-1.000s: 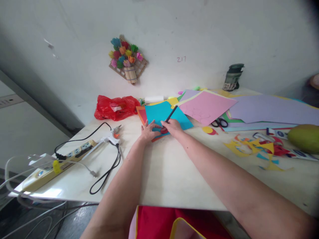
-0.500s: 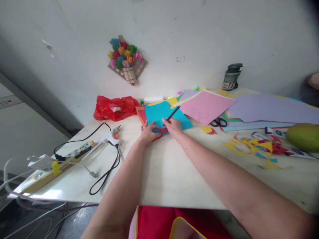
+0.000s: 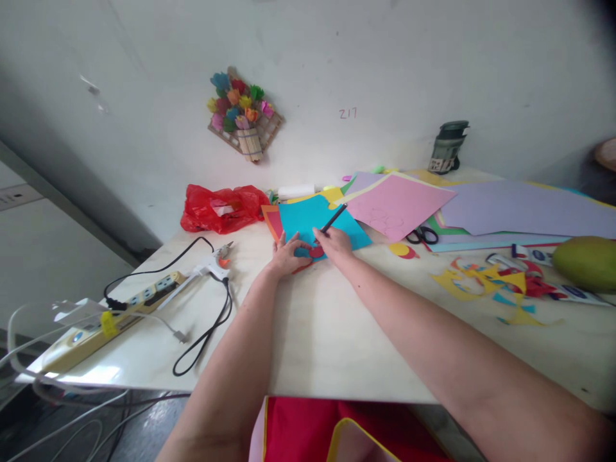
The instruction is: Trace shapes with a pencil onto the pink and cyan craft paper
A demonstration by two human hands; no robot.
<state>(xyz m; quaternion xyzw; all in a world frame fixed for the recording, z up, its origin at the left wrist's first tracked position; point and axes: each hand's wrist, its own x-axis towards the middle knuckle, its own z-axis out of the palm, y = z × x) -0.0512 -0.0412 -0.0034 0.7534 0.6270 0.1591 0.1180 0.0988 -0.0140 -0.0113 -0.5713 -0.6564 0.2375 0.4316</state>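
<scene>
My right hand (image 3: 335, 244) is closed around a dark pen (image 3: 334, 218), its upper end leaning up to the right. Under it lies a blue sheet of paper (image 3: 308, 217), resting over orange and red paper (image 3: 272, 221). My left hand (image 3: 287, 254) lies on the blue sheet's near left part, fingers spread, with its fingertips beside a small red paper circle (image 3: 316, 252). The pen's tip, down near that circle, is hidden by my fingers. To the right are a yellow and a red paper disc (image 3: 400, 250) and black-handled scissors (image 3: 422, 236).
A glue gun (image 3: 214, 266) and a power strip (image 3: 139, 301) with cables lie at left. A red plastic bag (image 3: 224, 208) sits behind. Pink paper (image 3: 399, 202), purple paper (image 3: 510, 208), paper scraps (image 3: 510, 282), glue tubes (image 3: 532, 255), a green fruit (image 3: 584, 263) and a bottle (image 3: 447, 147) are at right.
Both hands stay almost in the same place, with the pen still in the right one. The view has shifted very slightly.
</scene>
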